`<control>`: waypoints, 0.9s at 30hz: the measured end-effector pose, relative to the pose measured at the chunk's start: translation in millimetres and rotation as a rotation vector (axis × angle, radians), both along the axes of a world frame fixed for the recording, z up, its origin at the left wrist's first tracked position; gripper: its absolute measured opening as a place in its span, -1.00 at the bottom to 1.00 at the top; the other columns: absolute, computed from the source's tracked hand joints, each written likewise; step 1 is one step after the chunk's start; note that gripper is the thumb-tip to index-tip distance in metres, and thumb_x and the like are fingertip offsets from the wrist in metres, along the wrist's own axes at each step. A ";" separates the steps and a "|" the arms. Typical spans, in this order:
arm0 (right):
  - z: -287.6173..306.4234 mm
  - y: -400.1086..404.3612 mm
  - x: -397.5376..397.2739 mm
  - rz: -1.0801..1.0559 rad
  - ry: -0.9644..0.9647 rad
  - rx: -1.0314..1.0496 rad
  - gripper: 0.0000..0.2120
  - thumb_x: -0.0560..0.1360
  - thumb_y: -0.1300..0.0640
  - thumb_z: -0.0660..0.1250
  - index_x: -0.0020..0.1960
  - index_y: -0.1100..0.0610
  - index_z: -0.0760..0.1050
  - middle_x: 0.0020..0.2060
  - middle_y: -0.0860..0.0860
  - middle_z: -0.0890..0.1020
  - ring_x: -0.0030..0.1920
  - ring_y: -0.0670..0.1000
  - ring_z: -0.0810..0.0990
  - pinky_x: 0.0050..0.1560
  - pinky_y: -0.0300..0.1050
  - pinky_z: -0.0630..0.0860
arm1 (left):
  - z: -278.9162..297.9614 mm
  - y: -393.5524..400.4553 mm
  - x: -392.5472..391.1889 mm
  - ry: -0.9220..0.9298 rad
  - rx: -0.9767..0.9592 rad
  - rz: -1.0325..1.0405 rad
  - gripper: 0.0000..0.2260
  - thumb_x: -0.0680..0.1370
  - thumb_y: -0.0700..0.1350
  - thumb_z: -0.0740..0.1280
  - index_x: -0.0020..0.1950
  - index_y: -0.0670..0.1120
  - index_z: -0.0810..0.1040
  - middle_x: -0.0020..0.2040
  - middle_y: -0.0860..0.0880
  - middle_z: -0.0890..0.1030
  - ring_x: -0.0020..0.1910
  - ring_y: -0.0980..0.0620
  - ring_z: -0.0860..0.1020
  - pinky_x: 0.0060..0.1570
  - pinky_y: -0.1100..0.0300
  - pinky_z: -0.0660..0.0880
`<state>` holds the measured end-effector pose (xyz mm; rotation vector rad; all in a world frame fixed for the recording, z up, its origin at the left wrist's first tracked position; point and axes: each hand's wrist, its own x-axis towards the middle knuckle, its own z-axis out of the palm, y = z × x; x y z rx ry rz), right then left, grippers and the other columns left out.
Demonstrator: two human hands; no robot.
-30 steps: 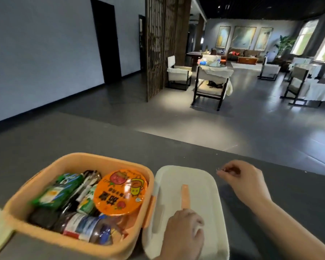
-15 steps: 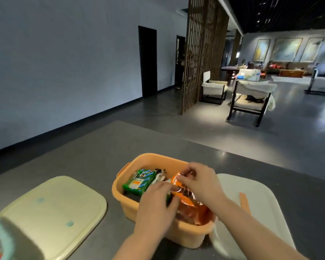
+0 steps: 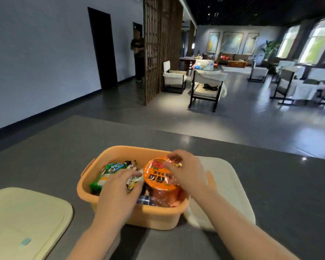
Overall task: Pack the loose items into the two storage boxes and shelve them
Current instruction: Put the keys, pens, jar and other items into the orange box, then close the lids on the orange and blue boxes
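An orange storage box [image 3: 158, 219] stands on the grey table [image 3: 289, 194] in front of me, packed with snacks. My right hand [image 3: 189, 174] reaches in from the right and grips the far rim of an orange-lidded cup [image 3: 156, 178] that sits at the box's right side. My left hand [image 3: 116, 194] lies over the snack packets in the middle, fingers spread and pressing down beside a green packet [image 3: 102, 178]. Below the cup a clear bottle [image 3: 148, 200] lies partly hidden. The box's white lid [image 3: 229, 188] with an orange handle lies flat just right of the box.
A cream lid [image 3: 23, 218] with a small blue latch lies on the table at the near left. Beyond the table's far edge is open floor with chairs [image 3: 206, 89] and a wooden lattice screen [image 3: 154, 49]. A person [image 3: 138, 53] stands by a doorway far off.
Both hands left the white lid and went into the orange box. My view swung left, then back. The orange cup now sits more upright under my right hand.
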<state>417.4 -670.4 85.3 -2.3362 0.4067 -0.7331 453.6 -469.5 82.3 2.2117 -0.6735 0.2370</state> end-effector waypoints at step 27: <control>-93.3 -130.2 -39.1 -0.397 0.748 -0.038 -0.64 0.49 -0.13 0.22 0.10 0.14 0.39 -0.04 0.05 0.61 -0.03 0.13 0.61 -0.13 -0.06 0.48 | -23.3 -116.5 -35.6 -0.003 0.038 -0.141 -0.82 0.49 -0.01 0.34 0.08 0.16 0.54 0.07 0.31 0.43 0.08 0.27 0.35 0.15 0.24 0.28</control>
